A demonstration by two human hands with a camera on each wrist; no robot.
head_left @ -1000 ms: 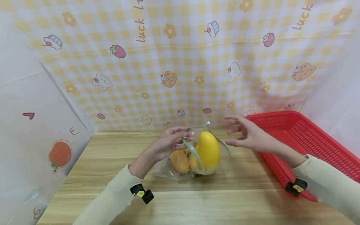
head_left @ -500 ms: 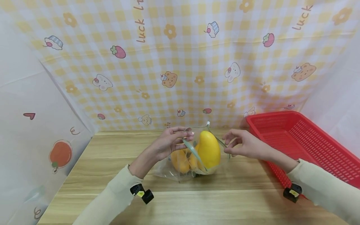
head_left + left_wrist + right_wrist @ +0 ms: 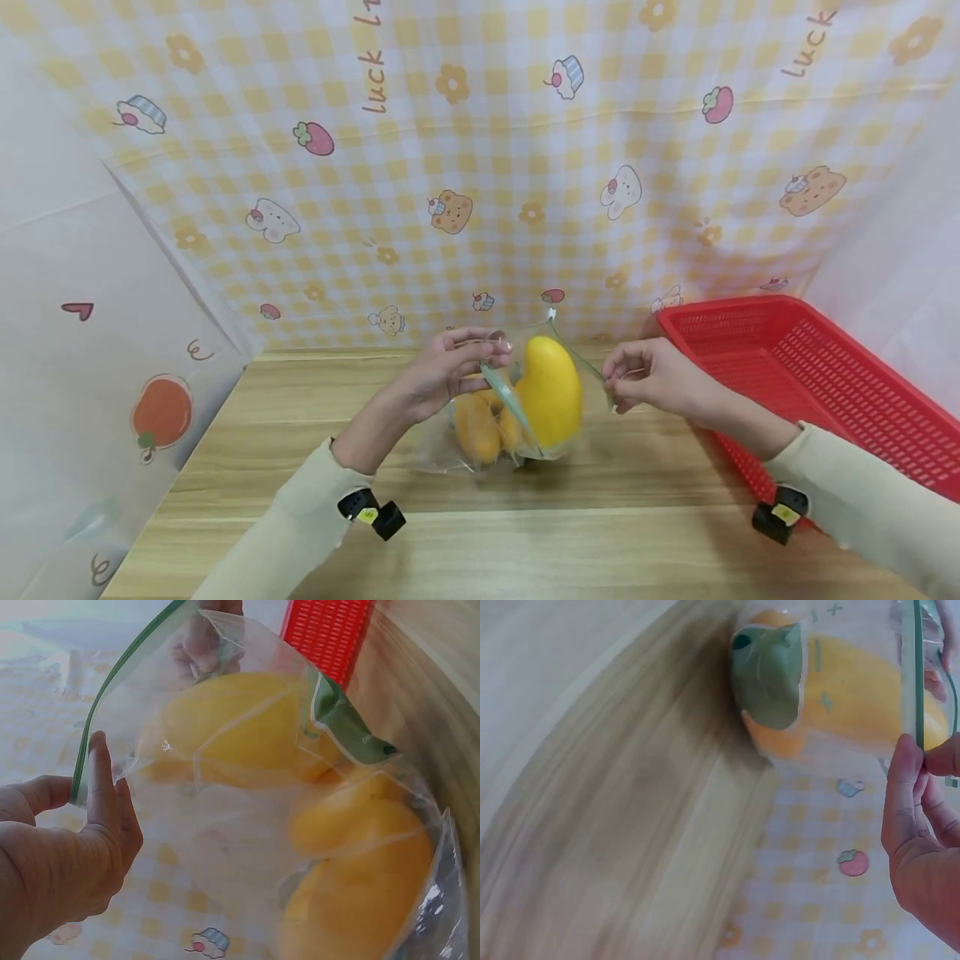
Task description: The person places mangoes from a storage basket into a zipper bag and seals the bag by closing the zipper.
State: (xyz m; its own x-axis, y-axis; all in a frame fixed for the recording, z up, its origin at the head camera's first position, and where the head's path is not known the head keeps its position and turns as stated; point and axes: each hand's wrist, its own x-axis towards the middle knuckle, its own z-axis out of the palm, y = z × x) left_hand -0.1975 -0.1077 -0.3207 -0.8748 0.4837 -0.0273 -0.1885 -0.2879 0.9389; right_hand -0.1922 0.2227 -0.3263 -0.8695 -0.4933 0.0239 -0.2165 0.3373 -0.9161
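Note:
A clear zip bag [image 3: 438,450] with a green zip strip [image 3: 96,712] rests on the wooden table, its mouth spread wide. Inside it a large yellow mango [image 3: 551,396] leans upright, with smaller orange-yellow fruits [image 3: 477,429] to its left; their exact kind is blurred by the plastic. My left hand [image 3: 453,371] holds the left side of the bag's mouth, thumb outside and some fingers inside. On the other side, my right hand [image 3: 656,379] pinches the right end of the strip between thumb and fingertips. A green printed patch [image 3: 769,675] shows on the bag.
Beyond my right hand, a red plastic basket [image 3: 757,312] stands on the right of the table, partly behind my forearm. A yellow-checked cloth [image 3: 510,167] hangs at the back. White sheets [image 3: 112,250] close off both sides.
My right hand has come down and left to the bag's mouth and taken hold of the strip's right end. The mouth has widened, and the bag with the mango has shifted slightly left and up.

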